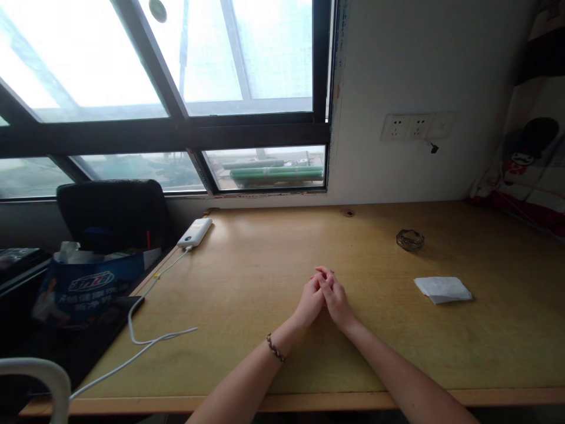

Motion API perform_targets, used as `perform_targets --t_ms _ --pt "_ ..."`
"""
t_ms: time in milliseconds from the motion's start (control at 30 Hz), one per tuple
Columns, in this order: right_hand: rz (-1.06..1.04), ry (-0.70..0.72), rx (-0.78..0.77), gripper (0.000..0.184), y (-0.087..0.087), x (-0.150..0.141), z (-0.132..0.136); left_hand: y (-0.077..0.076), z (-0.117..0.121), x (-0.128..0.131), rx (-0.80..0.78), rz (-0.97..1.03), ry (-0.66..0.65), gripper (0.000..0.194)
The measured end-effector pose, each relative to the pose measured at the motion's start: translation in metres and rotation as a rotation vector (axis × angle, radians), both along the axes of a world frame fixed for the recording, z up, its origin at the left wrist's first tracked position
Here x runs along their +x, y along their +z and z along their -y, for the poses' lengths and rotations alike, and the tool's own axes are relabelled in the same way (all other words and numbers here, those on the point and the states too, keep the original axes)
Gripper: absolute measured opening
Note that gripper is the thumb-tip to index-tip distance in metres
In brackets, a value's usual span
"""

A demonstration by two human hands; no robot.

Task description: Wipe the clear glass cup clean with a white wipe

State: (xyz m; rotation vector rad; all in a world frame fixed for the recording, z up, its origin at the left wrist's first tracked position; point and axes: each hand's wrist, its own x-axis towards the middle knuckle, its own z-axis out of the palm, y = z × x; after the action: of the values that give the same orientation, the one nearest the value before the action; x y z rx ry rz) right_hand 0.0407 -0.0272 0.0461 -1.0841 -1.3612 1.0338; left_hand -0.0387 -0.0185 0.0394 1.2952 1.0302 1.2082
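My left hand (pixel 309 301) and my right hand (pixel 336 299) rest clasped together on the wooden table (pixel 247 306), fingers folded into each other. Both are closed, and no object shows between them. A braided dark bracelet (pixel 276 348) circles my left wrist. To the right of my hands lies a folded white paper or tissue (pixel 442 290). Behind it sits a dark coil (pixel 410 239), like a twisted wire or bracelet; its exact kind is unclear. At the far left edge is a white power bank (pixel 195 232) with a white cable (pixel 130 321) plugged into it.
Left of the table stand a black chair (pixel 112 206) and a blue printed bag (pixel 88 288). A white curved rail (pixel 37 366) is at the lower left. The wall behind has sockets (pixel 417 126) and a window (pixel 247 59). A printed cloth (pixel 525 147) hangs at right.
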Motion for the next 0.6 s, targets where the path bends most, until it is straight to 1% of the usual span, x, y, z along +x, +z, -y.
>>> perform_targets --t_ms 433,600 --pt "0.003 0.006 0.005 0.033 0.0007 0.0002 0.0002 0.0027 0.0008 0.0000 -0.002 0.024 -0.007 0.037" --pt "-0.007 -0.001 0.003 0.034 0.0025 -0.0002 0.0008 0.0022 0.0008 -0.0005 -0.014 0.000 0.000 0.038"
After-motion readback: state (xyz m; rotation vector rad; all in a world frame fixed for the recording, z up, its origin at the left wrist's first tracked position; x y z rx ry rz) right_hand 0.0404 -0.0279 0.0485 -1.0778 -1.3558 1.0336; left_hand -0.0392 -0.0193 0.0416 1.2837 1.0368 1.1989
